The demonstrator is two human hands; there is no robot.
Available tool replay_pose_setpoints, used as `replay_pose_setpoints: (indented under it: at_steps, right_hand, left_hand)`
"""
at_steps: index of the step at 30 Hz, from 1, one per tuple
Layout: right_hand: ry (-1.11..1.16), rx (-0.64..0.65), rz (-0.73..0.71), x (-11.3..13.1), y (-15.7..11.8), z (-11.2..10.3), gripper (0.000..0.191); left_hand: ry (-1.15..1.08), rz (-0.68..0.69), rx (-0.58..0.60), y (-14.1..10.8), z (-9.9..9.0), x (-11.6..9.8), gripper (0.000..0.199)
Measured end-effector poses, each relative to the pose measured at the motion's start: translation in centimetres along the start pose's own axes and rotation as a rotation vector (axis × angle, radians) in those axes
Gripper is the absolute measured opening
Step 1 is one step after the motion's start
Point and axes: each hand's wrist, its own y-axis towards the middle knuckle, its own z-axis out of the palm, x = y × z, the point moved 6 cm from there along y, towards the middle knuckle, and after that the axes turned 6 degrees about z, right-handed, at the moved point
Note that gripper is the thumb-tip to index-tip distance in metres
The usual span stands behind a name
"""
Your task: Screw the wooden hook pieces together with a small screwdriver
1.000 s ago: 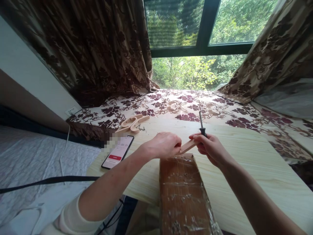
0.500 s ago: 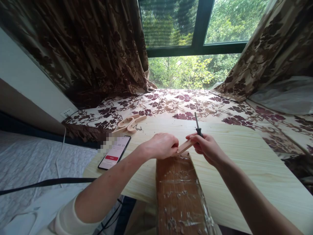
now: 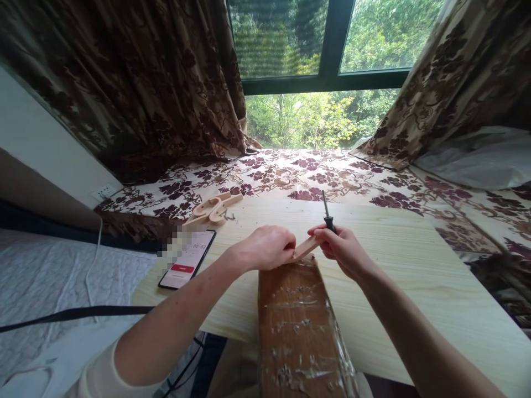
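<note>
left hand [image 3: 271, 247] curled palm-down, right hand [image 3: 342, 249] pinched closed, forearms converging, both wrists raised

You can see flowery curtains [image 3: 166, 72] by the window [image 3: 282, 38], trees [image 3: 305, 119] outside, a phone [image 3: 188, 268] to your left, and a white wall socket [image 3: 103, 192].

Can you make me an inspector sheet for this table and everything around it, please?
Surface: pale wood-grain table, small specks near the far edge.
Job's things: wooden piece slanting above the far end of the tape-wrapped brown block; screwdriver, tip up.
Clutter: phone; curved wooden parts with small screws beside them.
Grips: left hand on the piece's near end; right hand on its other end and the screwdriver.
Cables: white cord at left, black strap, dark cords below the table.
Surroundings: window, patterned curtains, wall socket.
</note>
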Motion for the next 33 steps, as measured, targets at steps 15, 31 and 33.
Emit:
replay_pose_setpoints:
  at_steps: [15,31,33]
  right_hand:
    - [-0.030,0.029,-0.035,-1.4,-0.6,-0.5,0.025]
    - [-1.074,0.168,-0.346,6.5,-5.9,-2.8,0.028]
    - [-1.209,0.201,-0.381,6.9,-6.6,-2.5,0.027]
  left_hand:
    - [0.101,0.070,-0.148,-0.3,0.9,-1.4,0.023]
    - [0.021,0.068,-0.154,-0.9,1.3,-0.8,0.015]
    - [0.004,0.085,-0.141,-0.8,1.2,-0.6,0.016]
